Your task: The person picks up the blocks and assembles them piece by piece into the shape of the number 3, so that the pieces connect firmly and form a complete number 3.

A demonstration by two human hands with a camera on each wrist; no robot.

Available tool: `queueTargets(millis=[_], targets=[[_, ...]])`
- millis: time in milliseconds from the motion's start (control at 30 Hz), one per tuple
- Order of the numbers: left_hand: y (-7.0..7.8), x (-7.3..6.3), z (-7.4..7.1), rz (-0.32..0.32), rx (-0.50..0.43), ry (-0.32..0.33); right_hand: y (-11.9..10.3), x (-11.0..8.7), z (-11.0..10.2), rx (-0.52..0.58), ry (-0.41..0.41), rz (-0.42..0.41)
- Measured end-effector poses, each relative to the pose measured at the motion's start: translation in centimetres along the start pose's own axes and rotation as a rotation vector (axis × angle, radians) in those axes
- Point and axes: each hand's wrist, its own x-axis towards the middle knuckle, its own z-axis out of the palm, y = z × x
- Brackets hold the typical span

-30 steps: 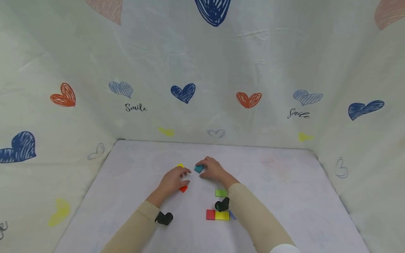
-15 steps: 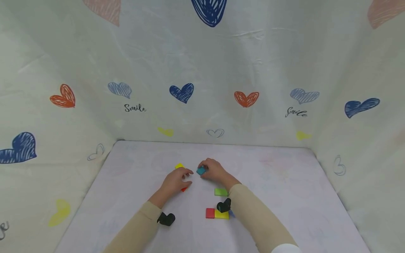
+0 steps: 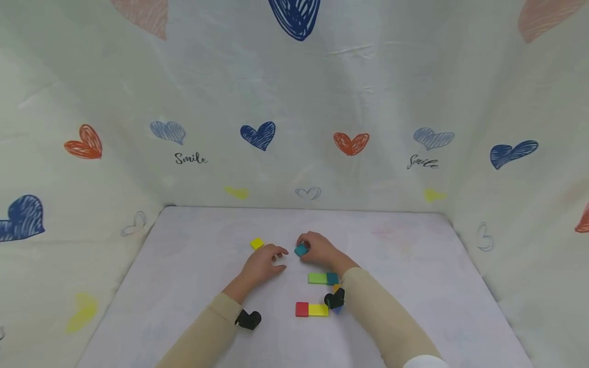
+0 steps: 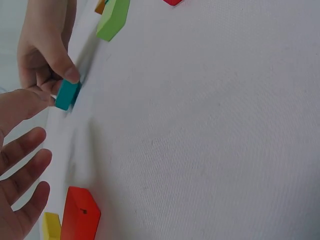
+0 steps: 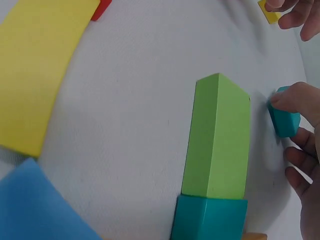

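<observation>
My right hand [image 3: 320, 252] pinches a small teal block [image 3: 301, 250] between thumb and fingers, low over the far middle of the table. In the right wrist view the thumb lies on this teal block [image 5: 285, 120]. My left hand [image 3: 261, 267] is just left of it, fingers spread and relaxed, holding nothing. Seen from the left wrist, its thumb tip overlaps the teal block's [image 4: 67, 95] edge. Below the left fingers lie a red block [image 4: 80, 215] and a yellow block [image 4: 51, 226]; the red one is hidden by the hand in the head view.
Nearer me, a light green block [image 3: 317, 278] adjoins another teal block [image 3: 332, 278], with an orange block [image 3: 337, 288] beside them. A red block [image 3: 301, 309] and a yellow block [image 3: 318, 310] stand end to end; a blue block [image 5: 40, 205] is close by, partly hidden.
Both hands have shifted right, the right one carrying the teal block, its thumb now against it. The left hand now covers the red block, and the yellow block behind it shows more. The head view has turned slightly.
</observation>
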Motion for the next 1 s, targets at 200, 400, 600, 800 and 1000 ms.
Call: queueTargets(millis=[200,400,600,800,1000], targets=[[0.6,0.5,0.8,0.009,0.008,-0.031,0.8,-0.7,-0.8,0.012,-0.006,0.033],[1.5,0.7,1.4,0.007,0.000,-0.052,1.3,-1.5,-1.5,-0.022,-0.013,0.044],[2.0,1.0,2.4,0.014,-0.019,-0.062,2.2,-2.2,-2.3,-0.052,-0.002,0.067],[3.1,1.0,3.0,0.013,-0.034,-0.068,3.3,-2.9,-3.0,-0.075,0.001,0.097],[3.7,1.4,3.9,0.014,-0.066,-0.080,4.4,-3.6,-4.0,-0.086,0.009,0.136]])
